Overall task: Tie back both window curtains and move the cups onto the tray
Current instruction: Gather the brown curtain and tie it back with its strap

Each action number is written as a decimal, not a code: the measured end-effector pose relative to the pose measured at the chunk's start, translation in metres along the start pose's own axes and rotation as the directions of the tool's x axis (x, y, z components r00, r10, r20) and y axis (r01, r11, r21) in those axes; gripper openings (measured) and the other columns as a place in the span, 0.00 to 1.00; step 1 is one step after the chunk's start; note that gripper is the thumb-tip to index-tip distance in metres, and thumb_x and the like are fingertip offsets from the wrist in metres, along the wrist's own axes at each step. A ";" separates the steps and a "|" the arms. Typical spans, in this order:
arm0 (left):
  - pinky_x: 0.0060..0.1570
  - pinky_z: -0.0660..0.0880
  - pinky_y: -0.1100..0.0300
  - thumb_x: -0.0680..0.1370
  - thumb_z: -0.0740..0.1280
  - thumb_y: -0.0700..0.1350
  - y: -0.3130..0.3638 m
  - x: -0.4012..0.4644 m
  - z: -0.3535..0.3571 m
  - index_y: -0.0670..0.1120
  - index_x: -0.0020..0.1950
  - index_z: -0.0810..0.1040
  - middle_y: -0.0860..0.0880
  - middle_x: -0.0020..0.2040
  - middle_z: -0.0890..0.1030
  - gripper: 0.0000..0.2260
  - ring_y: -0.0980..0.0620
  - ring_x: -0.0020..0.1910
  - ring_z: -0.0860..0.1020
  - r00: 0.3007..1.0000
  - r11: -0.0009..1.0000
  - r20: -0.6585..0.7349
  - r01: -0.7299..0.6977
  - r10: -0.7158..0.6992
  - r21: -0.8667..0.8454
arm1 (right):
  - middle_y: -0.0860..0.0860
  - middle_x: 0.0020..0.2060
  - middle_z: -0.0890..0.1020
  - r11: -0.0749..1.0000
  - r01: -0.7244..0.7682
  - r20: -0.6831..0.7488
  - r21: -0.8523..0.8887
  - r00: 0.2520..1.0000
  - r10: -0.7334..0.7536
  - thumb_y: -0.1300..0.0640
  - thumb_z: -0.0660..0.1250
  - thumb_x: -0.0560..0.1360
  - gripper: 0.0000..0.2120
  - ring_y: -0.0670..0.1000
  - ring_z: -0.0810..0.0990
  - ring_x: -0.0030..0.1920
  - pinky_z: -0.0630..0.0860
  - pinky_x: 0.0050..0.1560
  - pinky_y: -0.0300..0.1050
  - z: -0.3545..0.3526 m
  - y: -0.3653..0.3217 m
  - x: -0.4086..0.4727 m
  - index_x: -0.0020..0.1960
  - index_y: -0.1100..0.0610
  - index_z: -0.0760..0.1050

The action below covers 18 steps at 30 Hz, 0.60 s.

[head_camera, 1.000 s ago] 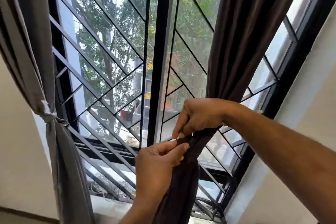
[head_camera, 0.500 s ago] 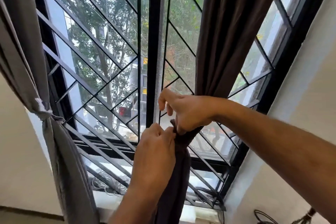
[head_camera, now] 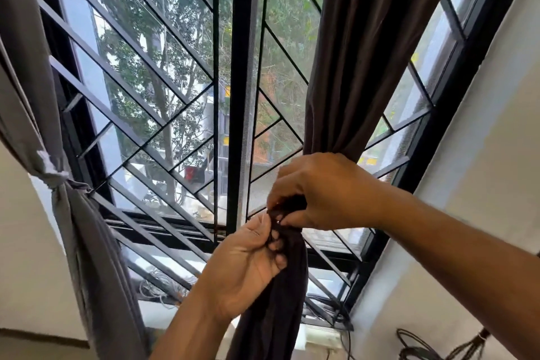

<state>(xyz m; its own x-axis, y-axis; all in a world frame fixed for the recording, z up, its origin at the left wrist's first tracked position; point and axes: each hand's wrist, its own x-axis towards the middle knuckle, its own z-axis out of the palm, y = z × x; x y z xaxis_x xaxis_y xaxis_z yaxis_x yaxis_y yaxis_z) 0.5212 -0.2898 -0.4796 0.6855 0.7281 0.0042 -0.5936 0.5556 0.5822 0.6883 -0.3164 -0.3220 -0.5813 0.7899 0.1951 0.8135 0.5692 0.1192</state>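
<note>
Both left hand (head_camera: 248,266) and right hand (head_camera: 318,193) pinch closed on the soft, limp right curtain (head_camera: 359,67) at its gathered waist, judged the best hold.

Window grille (head_camera: 163,114) blocks reach outward; open air between gathered dark curtain (head_camera: 359,52) and tied grey curtain (head_camera: 87,242).

Right hand (head_camera: 324,193) and left hand (head_camera: 248,266) pinch the gathered dark brown curtain (head_camera: 350,52); grey curtain (head_camera: 87,242) hangs tied at the window grille's (head_camera: 163,114) left edge.
</note>
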 end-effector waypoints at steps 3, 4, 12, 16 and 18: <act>0.39 0.76 0.59 0.73 0.79 0.45 0.000 0.004 -0.008 0.44 0.55 0.85 0.49 0.40 0.78 0.13 0.55 0.36 0.77 0.999 0.998 -0.028 0.028 -0.027 0.057 | 0.42 0.50 0.88 0.982 0.022 -0.029 -0.185 0.999 -0.028 0.44 0.72 0.77 0.11 0.49 0.87 0.54 0.83 0.41 0.49 0.010 -0.006 -0.011 0.56 0.43 0.88; 0.40 0.78 0.60 0.74 0.80 0.44 0.000 0.005 -0.010 0.44 0.55 0.87 0.48 0.40 0.79 0.11 0.55 0.37 0.79 0.999 0.996 -0.042 0.034 -0.031 0.081 | 0.43 0.49 0.88 0.976 0.001 -0.042 -0.218 0.999 -0.010 0.43 0.69 0.77 0.11 0.49 0.87 0.53 0.82 0.40 0.47 0.015 -0.008 -0.013 0.55 0.43 0.88; 0.51 0.85 0.44 0.81 0.70 0.41 -0.019 0.017 0.012 0.45 0.49 0.89 0.47 0.42 0.82 0.08 0.52 0.37 0.82 0.979 0.975 -0.021 0.201 -0.204 -0.090 | 0.34 0.37 0.88 0.868 -0.496 0.062 0.027 0.867 0.494 0.38 0.79 0.62 0.16 0.40 0.82 0.36 0.72 0.32 0.34 0.005 -0.004 -0.007 0.48 0.24 0.84; 0.52 0.85 0.47 0.81 0.70 0.42 -0.022 0.023 0.011 0.46 0.49 0.89 0.48 0.42 0.83 0.07 0.53 0.38 0.82 0.985 0.985 -0.021 0.169 -0.170 -0.043 | 0.33 0.40 0.89 0.825 -0.555 0.066 0.108 0.832 0.551 0.47 0.80 0.68 0.12 0.41 0.86 0.41 0.82 0.40 0.39 0.000 0.001 -0.020 0.46 0.29 0.87; 0.50 0.88 0.50 0.78 0.75 0.41 -0.026 0.025 0.009 0.44 0.50 0.91 0.47 0.42 0.86 0.06 0.54 0.38 0.85 0.989 0.991 -0.068 0.133 -0.133 0.000 | 0.36 0.44 0.91 0.816 -0.560 0.069 0.145 0.828 0.556 0.51 0.79 0.71 0.12 0.42 0.88 0.46 0.86 0.50 0.44 -0.002 0.004 -0.028 0.48 0.33 0.89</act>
<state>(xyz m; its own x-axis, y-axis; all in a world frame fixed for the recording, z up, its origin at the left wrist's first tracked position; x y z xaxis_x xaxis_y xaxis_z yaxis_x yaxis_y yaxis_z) 0.5578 -0.2896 -0.4868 0.7281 0.6734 -0.1283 -0.4972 0.6476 0.5774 0.7074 -0.3365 -0.3247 -0.0298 0.9866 0.1607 0.9866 0.0548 -0.1536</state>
